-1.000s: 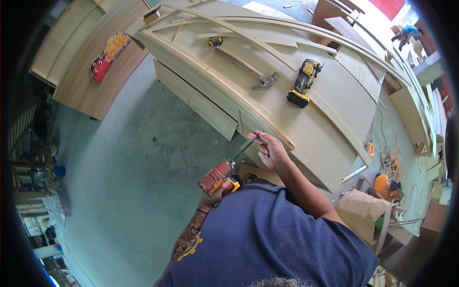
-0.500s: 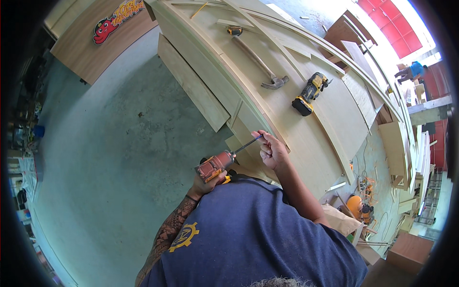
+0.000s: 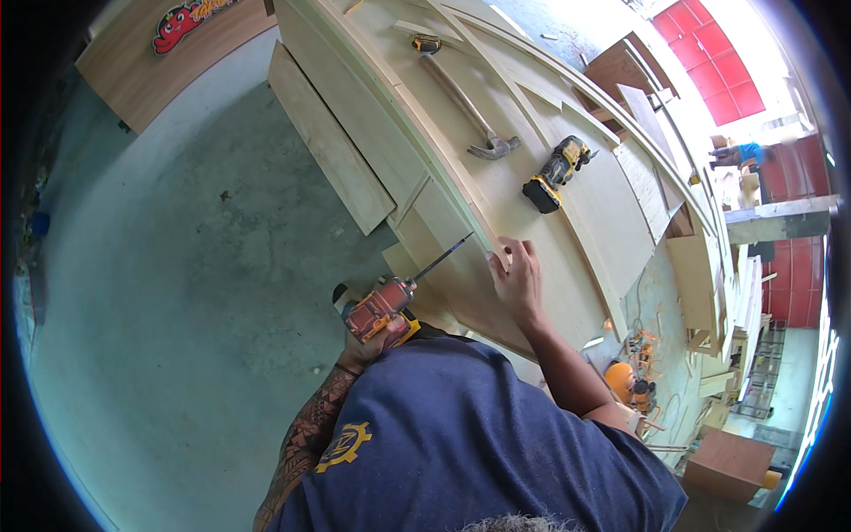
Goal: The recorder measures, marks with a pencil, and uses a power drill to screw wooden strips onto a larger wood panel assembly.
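Observation:
My left hand (image 3: pixel 366 348) is closed round the grip of a red cordless driver (image 3: pixel 377 309), held just in front of my body. A long dark bit (image 3: pixel 441 259) runs from its nose, slanting up and to the right, its tip by the edge of the pale plywood panel (image 3: pixel 541 266). My right hand (image 3: pixel 519 282) hovers over that edge with thumb and fingers apart, clear of the bit; nothing shows in it. Farther up the panel lie a claw hammer (image 3: pixel 459 96) and a yellow-and-black cordless drill (image 3: pixel 558 173).
A yellow-and-black tape measure (image 3: pixel 425 43) lies beyond the hammer. Wooden strips (image 3: pixel 589 239) cross the long curved panel. Concrete floor (image 3: pixel 239 266) spreads to the left. An orange power tool (image 3: pixel 622 379) and cables are on the floor at right. A person in blue (image 3: pixel 749 154) is far right.
My right hand has left the bit's tip, its fingers spreading apart as it moved slightly right. The driver stays in my left hand. The whole view has shifted a little.

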`<action>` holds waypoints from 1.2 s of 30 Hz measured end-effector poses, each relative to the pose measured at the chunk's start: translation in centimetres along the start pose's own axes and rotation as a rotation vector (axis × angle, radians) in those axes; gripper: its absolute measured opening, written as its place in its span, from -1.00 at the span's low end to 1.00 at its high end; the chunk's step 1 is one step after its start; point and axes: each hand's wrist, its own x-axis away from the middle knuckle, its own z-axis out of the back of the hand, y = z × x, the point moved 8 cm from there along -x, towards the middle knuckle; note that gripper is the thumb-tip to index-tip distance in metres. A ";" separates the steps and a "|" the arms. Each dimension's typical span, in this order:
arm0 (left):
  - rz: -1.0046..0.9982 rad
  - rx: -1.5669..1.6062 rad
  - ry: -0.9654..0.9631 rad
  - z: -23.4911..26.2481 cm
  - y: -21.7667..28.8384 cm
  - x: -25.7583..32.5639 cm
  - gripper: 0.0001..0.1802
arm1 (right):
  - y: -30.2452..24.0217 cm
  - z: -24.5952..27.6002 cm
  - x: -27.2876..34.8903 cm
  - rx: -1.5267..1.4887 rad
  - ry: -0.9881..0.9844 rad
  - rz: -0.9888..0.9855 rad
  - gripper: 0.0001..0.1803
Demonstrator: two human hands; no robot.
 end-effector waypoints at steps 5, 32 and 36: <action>-0.041 -0.027 -0.003 -0.8 -1.1 -0.5 -0.72 | 3.8 -1.5 -1.7 0.184 -0.237 -0.011 -0.55; -0.072 -0.051 -0.062 -2.8 -3.8 -0.7 -0.53 | 6.7 -2.5 -4.9 0.178 -0.504 -0.125 -0.40; -0.092 -0.021 -0.050 -3.0 -4.1 -1.0 -0.52 | 6.4 -2.6 -4.9 0.233 -0.500 -0.079 -0.39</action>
